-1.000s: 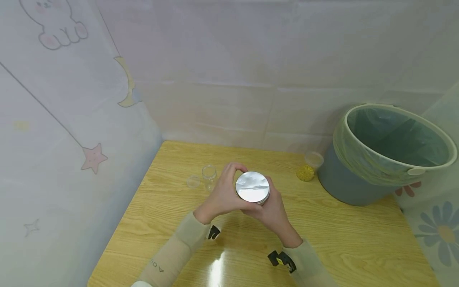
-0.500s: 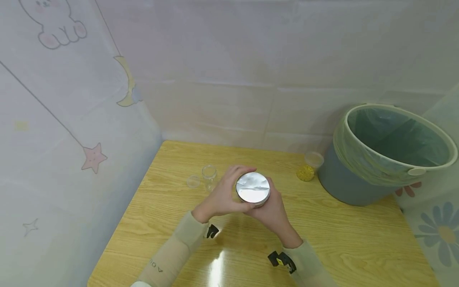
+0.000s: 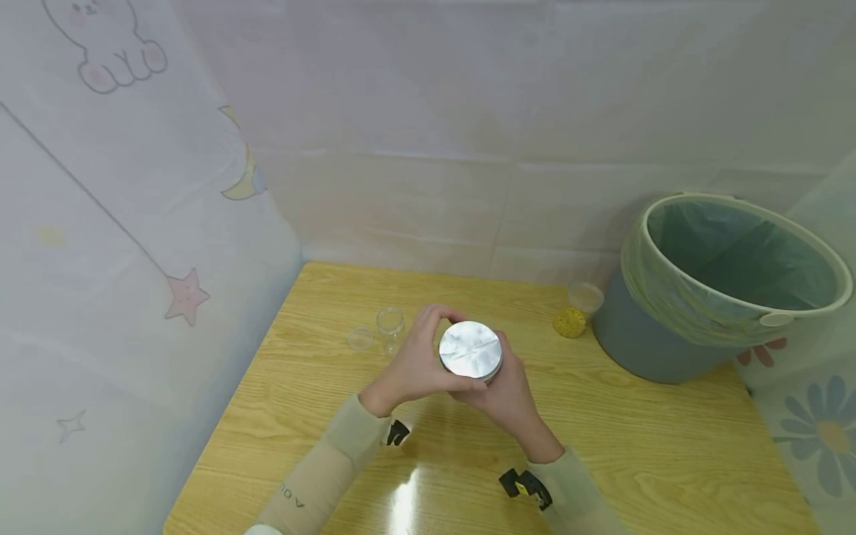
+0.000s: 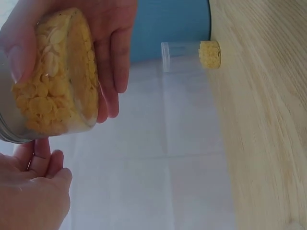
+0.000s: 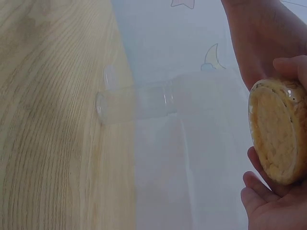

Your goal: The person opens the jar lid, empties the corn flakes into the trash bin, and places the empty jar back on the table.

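Above the table, both hands hold a clear jar (image 4: pixel 55 88) full of yellow flakes, with a shiny silver lid (image 3: pixel 470 349). My left hand (image 3: pixel 423 360) grips around the lid, thumb on the near side and fingers on the far side. Around the jar's body, below the lid, my right hand (image 3: pixel 510 390) holds on; its thumb presses the side in the left wrist view. The jar's flat base (image 5: pixel 273 134) shows in the right wrist view. Part of the left fingers is hidden there.
Left of the hands stand an uncovered clear container (image 3: pixel 391 324) and a small clear disc (image 3: pixel 360 339). A clear container with yellow flakes (image 3: pixel 571 322) stands at the back right, beside a blue-grey bin (image 3: pixel 642 327) with a bag liner. The wooden table (image 3: pixel 642 446) meets draped walls.
My left fingers have shifted around the lid and back, and the crease on the silver surface now runs at a different angle. The right hand has hardly moved.
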Demonstrator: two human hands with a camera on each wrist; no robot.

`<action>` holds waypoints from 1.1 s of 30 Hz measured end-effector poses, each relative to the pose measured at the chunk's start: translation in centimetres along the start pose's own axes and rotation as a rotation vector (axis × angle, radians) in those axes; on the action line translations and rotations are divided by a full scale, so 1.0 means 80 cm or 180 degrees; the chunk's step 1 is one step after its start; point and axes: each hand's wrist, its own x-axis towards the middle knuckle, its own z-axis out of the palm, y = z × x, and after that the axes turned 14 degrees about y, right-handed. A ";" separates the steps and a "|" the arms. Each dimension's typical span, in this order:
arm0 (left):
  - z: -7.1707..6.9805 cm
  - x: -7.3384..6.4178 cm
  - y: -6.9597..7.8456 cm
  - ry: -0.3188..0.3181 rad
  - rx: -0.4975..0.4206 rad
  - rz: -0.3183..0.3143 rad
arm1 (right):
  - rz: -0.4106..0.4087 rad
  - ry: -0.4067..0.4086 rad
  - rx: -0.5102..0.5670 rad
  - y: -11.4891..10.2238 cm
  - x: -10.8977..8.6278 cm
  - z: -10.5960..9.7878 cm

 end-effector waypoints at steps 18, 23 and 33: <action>-0.002 -0.001 0.000 -0.0301 -0.0015 0.0202 | 0.0096 0.0003 0.0035 -0.003 -0.002 0.001; 0.000 -0.001 0.002 -0.0212 0.0028 0.0161 | 0.0004 0.0021 -0.0057 -0.001 -0.003 0.001; 0.004 -0.002 0.003 -0.0045 0.0110 -0.0016 | -0.0020 0.0028 -0.0004 0.000 -0.004 0.000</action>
